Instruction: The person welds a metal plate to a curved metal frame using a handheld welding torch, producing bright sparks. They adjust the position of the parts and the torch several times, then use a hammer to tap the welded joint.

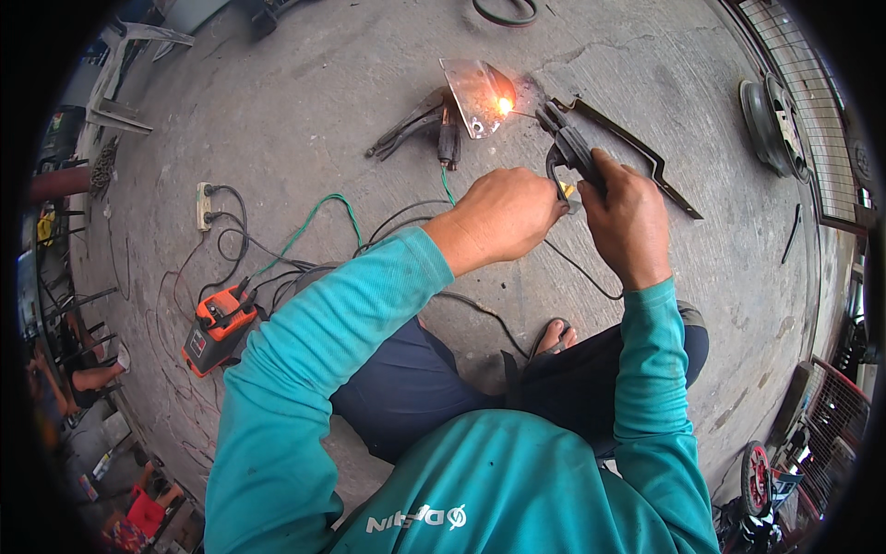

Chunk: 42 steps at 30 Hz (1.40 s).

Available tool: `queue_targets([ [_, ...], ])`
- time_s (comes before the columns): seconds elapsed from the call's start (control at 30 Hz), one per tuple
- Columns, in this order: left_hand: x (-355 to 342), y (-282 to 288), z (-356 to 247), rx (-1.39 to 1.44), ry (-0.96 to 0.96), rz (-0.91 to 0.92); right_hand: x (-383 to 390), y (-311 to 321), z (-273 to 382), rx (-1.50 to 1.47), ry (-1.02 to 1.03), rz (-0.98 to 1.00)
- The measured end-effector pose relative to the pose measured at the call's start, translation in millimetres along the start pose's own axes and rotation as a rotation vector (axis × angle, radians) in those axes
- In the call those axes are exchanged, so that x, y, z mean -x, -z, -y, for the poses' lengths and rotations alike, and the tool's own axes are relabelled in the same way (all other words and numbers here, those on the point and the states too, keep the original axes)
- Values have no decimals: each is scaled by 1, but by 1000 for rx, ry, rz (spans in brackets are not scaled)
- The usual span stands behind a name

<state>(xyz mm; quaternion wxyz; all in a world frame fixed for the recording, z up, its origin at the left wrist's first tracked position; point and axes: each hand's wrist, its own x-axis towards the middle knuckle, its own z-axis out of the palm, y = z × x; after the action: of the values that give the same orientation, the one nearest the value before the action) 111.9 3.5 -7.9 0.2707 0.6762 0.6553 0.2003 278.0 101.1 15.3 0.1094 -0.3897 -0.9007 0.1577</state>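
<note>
In my right hand [630, 222] is a black welding electrode holder [577, 152], its thin rod pointing left to a steel plate [469, 88]. A bright orange-white glow burns where the rod meets the plate's right edge. My left hand [508, 217] is closed just left of the holder's handle. A small yellow piece [568, 189] shows by its fingertips, but what the fingers grip is hidden. The plate is tilted beside a dark ground clamp [448, 143] with a green cable. Right of the holder lies a bent dark metal bar [632, 143].
An orange and black welding machine [221, 323] sits at left, near a socket strip [204, 207]. Cables cross the concrete floor between it and my legs. Wheel rims [773, 129] stand at right by a mesh gate [812, 88]. A black ring [505, 13] lies at the far side.
</note>
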Motion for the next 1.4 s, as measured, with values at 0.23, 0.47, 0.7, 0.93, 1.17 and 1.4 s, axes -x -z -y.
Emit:
queue_targets([
  [0.23, 2, -20, 21, -53, -211, -177, 1, 2, -1, -128, 50, 42],
  [0.47, -1, -14, 12, -10, -42, -59, 0, 3, 2, -85, 47, 24],
  [0.7, -1, -15, 19, -69, -100, -8, 0, -10, -8, -73, 102, -47],
  [0.93, -2, -12, 13, -20, -24, -17, -2, -1, 1, -15, 68, 17],
  [1.17, 0, -15, 18, -45, -99, -46, 0, -1, -3, -62, 65, 40],
  [1.4, -2, -14, 16, -42, -34, 1, -2, -2, 0, -32, 31, 79],
])
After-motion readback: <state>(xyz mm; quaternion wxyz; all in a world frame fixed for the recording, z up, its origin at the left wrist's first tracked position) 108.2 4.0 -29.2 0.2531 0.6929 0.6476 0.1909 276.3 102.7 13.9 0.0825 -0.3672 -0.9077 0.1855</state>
